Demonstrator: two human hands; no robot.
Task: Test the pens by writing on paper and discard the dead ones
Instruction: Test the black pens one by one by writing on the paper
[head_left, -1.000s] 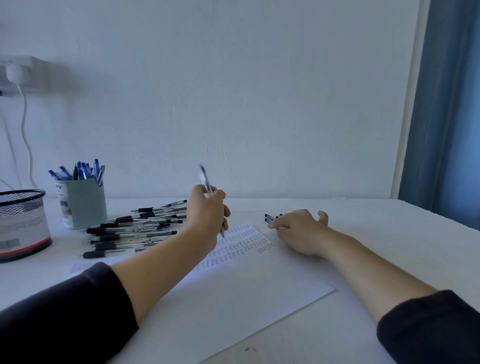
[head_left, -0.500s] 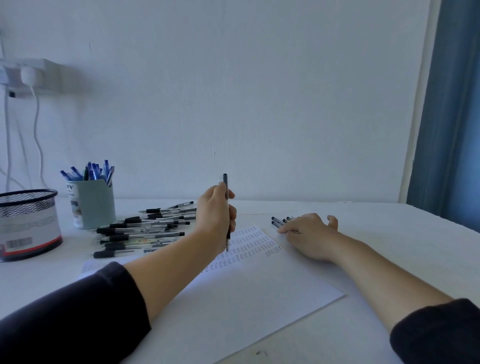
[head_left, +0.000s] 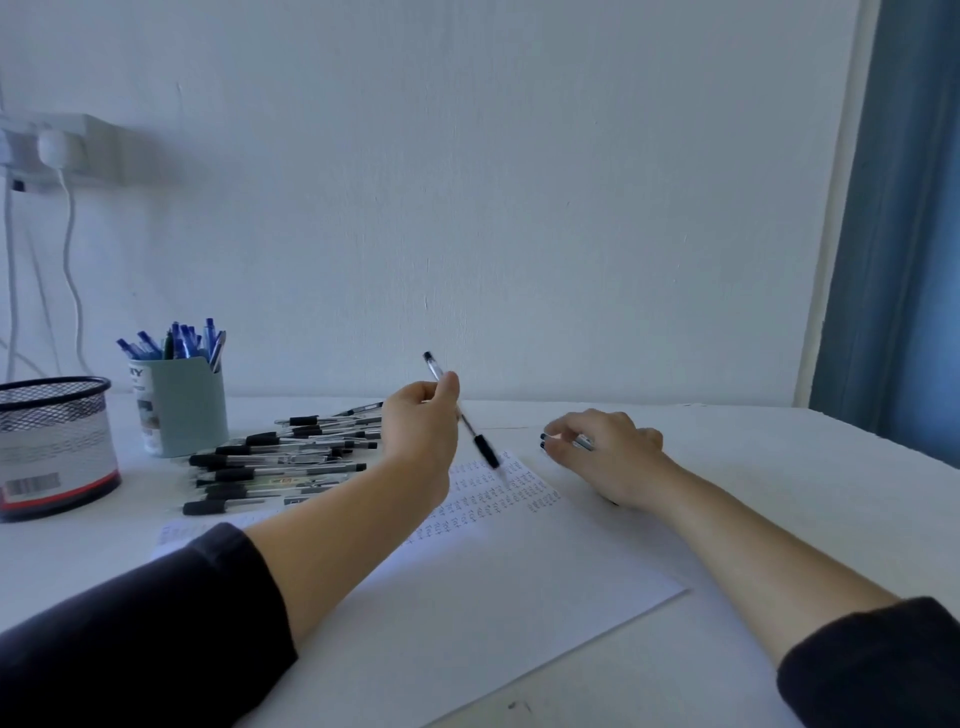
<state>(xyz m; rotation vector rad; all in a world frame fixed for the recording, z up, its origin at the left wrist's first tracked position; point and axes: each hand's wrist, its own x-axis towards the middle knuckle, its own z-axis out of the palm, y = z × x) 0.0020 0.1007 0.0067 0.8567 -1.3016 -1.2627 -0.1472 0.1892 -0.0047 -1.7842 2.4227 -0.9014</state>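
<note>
One white sheet of paper (head_left: 467, 597), one pale green plastic pen cup (head_left: 179, 405), one black wire-mesh basket (head_left: 52, 441), two bare hands (loose black-capped pens (head_left: 280, 462) too overlapped to count).

Pale wall (head_left: 519, 182), white table (head_left: 779, 467), blue curtain (head_left: 904, 234), perhaps a socket (head_left: 62, 148)

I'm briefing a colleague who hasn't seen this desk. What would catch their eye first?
The left hand holds a black-grip pen tilted above a paper with rows of small test marks. Left of it lies a spread of black pens; beyond them stands a cup of blue pens.
</note>
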